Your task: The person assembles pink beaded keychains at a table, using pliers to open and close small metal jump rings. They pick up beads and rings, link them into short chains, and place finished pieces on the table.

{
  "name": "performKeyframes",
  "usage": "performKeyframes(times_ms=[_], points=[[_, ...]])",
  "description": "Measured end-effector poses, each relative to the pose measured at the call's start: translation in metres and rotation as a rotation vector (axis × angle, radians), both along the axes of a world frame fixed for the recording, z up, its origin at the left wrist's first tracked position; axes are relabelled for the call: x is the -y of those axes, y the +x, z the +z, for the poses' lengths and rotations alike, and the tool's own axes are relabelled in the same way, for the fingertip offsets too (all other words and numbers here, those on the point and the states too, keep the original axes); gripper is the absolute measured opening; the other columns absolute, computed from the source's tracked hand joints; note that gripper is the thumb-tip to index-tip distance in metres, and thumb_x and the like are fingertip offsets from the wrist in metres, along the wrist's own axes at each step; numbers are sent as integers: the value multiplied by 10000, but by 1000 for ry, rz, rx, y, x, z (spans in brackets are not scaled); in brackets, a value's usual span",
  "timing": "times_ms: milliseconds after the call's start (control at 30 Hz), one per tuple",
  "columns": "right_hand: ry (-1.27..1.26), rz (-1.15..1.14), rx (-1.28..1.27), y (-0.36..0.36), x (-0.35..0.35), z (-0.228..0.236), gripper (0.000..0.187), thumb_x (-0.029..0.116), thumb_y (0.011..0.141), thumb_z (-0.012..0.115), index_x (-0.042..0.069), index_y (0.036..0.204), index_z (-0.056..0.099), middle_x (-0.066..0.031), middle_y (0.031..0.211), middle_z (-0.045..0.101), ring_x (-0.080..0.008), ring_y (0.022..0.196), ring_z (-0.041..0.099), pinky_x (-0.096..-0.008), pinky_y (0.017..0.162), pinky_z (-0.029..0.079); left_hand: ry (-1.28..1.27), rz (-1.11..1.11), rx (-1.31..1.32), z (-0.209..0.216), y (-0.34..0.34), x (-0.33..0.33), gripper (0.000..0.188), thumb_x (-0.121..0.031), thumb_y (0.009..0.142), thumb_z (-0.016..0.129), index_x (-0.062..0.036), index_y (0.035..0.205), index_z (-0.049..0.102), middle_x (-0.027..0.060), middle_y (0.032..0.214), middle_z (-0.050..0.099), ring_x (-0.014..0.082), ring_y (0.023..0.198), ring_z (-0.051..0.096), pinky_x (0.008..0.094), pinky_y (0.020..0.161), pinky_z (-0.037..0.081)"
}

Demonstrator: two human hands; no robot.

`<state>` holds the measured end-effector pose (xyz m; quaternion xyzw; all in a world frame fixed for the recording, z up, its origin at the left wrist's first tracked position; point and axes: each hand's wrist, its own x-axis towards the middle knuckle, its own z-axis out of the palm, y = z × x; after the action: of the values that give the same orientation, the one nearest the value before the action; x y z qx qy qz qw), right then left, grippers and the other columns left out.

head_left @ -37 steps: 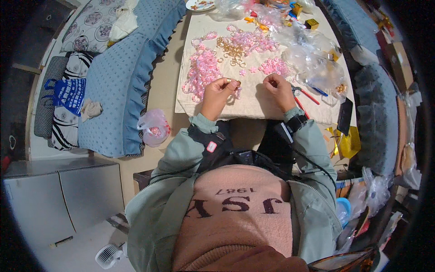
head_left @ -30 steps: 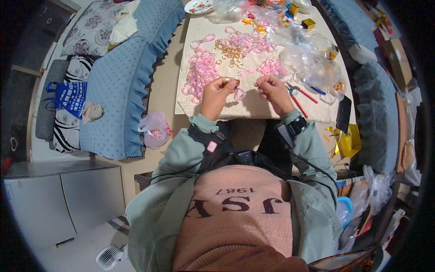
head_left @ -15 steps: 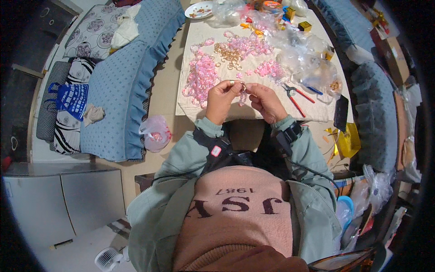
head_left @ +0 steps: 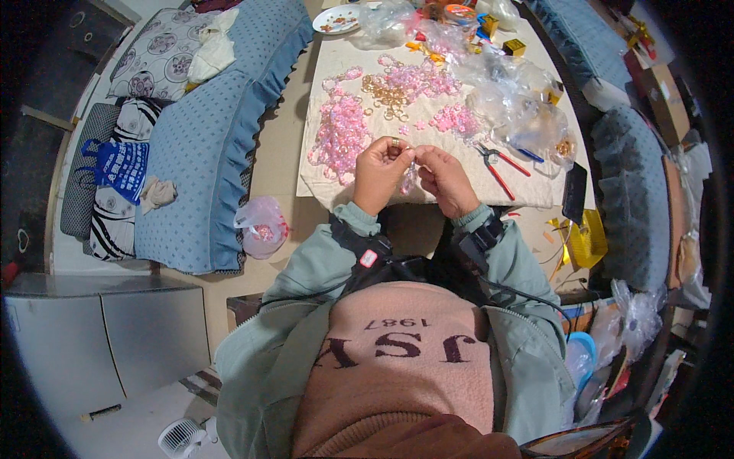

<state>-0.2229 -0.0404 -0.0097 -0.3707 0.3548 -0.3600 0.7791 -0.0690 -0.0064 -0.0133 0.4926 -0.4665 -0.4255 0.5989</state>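
Observation:
Over the near edge of the cloth-covered table point(head_left: 321, 164), my left hand point(head_left: 376, 174) and my right hand point(head_left: 449, 183) meet fingertip to fingertip. Both are pinched on one end of a short pink chain point(head_left: 408, 182), which dangles between them; the joint at the fingertips is too small to make out. Left of them lies a large heap of pink plastic chains point(head_left: 340, 134). Farther off are gold rings point(head_left: 388, 98), more pink chain point(head_left: 417, 79) and a small pile of pink pieces point(head_left: 453, 118). Pliers with red handles point(head_left: 498, 172) rest right of my right hand.
Clear plastic bags point(head_left: 520, 99) crowd the table's right side, beside a blue pen point(head_left: 530, 154) and a black phone-like slab point(head_left: 574, 191). A plate point(head_left: 336, 19) stands at the far left corner. A blue-covered sofa point(head_left: 199, 161) and a pink-filled bag point(head_left: 261, 227) are leftward.
Both hands have shifted slightly, with the fingertips a little closer to me. The pink chain still hangs between them, and the things on the table lie as before.

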Motion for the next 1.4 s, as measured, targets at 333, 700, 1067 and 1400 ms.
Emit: performKeyframes(times_ms=[333, 700, 1067, 1400], points=[[-587, 37, -190, -13, 17, -12, 108, 158, 980, 649, 51, 998, 644, 40, 846, 602, -38, 773, 547, -202, 674, 440, 56, -181, -112, -1, 10, -2, 134, -50, 898, 739, -8, 999, 661, 8, 866, 682, 56, 761, 618, 214, 663, 501], [-353, 133, -148, -16, 1, -21, 92, 216, 989, 622, 124, 984, 627, 88, 828, 530, 5, 674, 423, -189, 537, 307, 60, -170, 63, -10, 17, -7, 81, 3, 878, 723, -11, 936, 667, 6, 827, 684, 56, 754, 618, 227, 678, 508], [-118, 103, -131, -21, 4, -29, 82, 136, 979, 630, 55, 989, 624, 60, 847, 584, -42, 730, 522, -201, 633, 409, 12, -40, 130, -24, 2, -9, 108, -44, 885, 749, -23, 952, 666, 6, 873, 696, 61, 800, 632, 231, 721, 514], [-1111, -171, -847, 1, 91, -47, 156, 123, 947, 629, 38, 1076, 651, -136, 933, 660, -304, 845, 657, -379, 742, 525, -4, 4, 8, -28, 27, -1, 118, -37, 889, 754, -22, 964, 666, 24, 899, 696, 82, 827, 637, 240, 771, 516]])
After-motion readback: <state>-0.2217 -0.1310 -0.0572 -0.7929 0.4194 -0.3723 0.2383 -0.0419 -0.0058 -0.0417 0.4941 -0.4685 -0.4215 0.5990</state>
